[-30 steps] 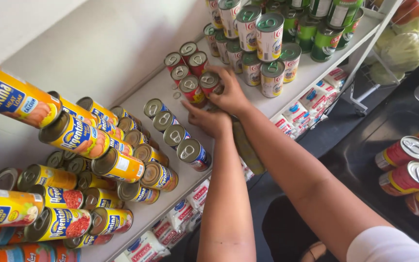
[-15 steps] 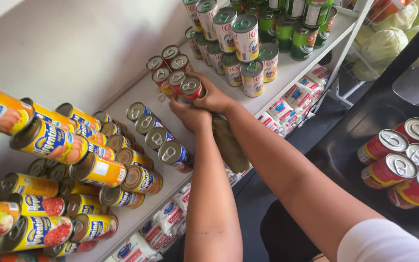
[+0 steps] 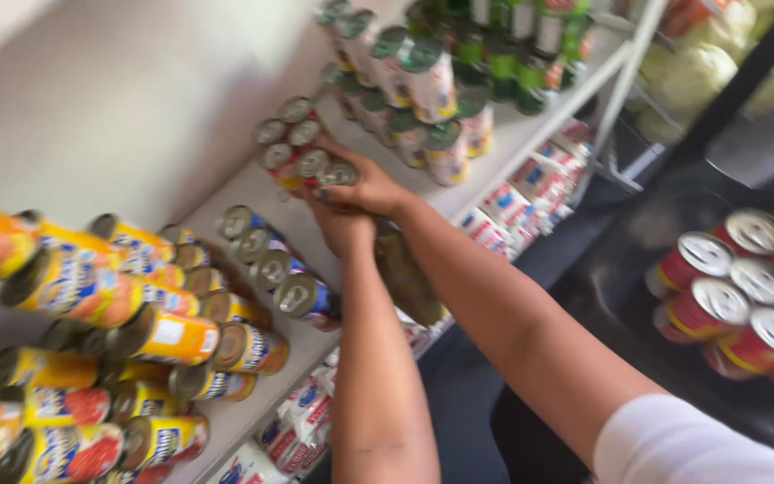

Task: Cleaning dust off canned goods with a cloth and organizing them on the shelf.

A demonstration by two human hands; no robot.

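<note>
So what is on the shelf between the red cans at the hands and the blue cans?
In the head view, only bare white shelf separates the red cans under the right hand from the blue cans.

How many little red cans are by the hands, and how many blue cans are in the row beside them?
Little red cans by the right hand: 6
Blue cans in the row: 4
Total: 10

Yellow cans (image 3: 73, 287) — red cans (image 3: 302, 157) — green-and-white cans (image 3: 427, 76) on the white shelf (image 3: 253, 193).
</note>
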